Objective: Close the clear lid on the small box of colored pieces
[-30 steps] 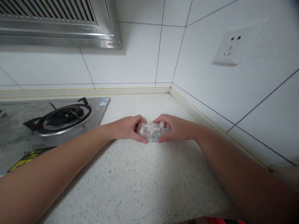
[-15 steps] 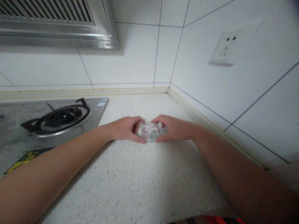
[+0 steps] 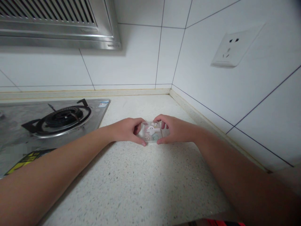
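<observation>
A small clear plastic box [image 3: 151,132] is on the pale speckled countertop [image 3: 141,182], with white, pinkish and greenish small shapes showing inside it. From the left, my left hand [image 3: 129,130] curves round one side, thumb at the near edge and fingers at the far edge. My right hand [image 3: 177,129] mirrors it on the opposite side, its thumb at the near right corner and the index fingertip at the far right corner. Both hands are closed on the box. What the small shapes inside are, I cannot make out.
A gas stove [image 3: 64,116] with a black burner lies to the left, under a steel range hood [image 3: 58,42]. White tiled walls meet in a corner behind the counter. On the right wall is a power socket [image 3: 231,51]. Something red [image 3: 221,223] shows at the bottom edge.
The view has shifted very slightly. Both hands stay around the box, and the shapes inside it show a little more clearly. The right fingers sit slightly higher.
</observation>
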Action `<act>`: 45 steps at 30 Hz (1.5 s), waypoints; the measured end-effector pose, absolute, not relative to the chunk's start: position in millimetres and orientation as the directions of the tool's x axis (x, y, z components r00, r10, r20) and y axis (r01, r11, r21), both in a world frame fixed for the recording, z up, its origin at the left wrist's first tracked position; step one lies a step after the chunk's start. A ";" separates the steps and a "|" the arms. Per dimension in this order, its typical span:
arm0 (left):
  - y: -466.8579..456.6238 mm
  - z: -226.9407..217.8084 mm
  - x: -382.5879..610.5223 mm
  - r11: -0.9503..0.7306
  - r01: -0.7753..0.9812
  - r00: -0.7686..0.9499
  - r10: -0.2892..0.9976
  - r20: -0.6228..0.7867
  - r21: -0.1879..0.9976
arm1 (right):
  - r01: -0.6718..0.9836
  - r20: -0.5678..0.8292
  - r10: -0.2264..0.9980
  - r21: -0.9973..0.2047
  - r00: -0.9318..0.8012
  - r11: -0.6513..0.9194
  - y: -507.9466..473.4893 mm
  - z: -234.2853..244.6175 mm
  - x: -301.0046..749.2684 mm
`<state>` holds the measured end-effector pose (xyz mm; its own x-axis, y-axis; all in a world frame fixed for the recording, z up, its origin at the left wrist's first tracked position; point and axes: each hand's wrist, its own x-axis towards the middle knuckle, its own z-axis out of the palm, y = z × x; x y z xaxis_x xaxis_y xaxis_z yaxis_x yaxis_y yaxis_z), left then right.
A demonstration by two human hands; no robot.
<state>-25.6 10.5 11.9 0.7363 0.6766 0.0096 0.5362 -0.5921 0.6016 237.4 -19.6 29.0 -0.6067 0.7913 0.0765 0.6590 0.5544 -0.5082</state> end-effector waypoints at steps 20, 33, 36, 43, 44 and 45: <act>11.8 9.9 -27.2 -0.590 0.490 0.757 0.653 0.021 0.642 | 0.651 0.083 0.791 -0.518 -0.607 0.554 -18.9 28.5 237.6; 11.6 10.1 -27.1 -0.590 0.516 0.746 0.666 0.013 0.621 | 0.650 0.079 0.792 -0.526 -0.605 0.549 -18.9 28.9 237.8; 12.0 10.0 -27.8 -0.595 0.528 0.743 0.669 0.009 0.606 | 0.662 0.076 0.791 -0.503 -0.607 0.556 -19.4 30.2 237.1; 11.3 10.8 -27.0 -0.594 0.545 0.735 0.679 0.005 0.592 | 0.702 0.072 0.811 -0.460 -0.581 0.543 -20.1 33.6 235.8; 11.0 10.9 -26.8 -0.593 0.546 0.733 0.680 0.005 0.592 | 0.702 0.072 0.811 -0.461 -0.580 0.543 -20.0 33.7 235.8; 10.7 10.9 -26.7 -0.592 0.545 0.733 0.680 0.004 0.594 | 0.699 0.072 0.810 -0.466 -0.581 0.543 -20.0 33.6 235.7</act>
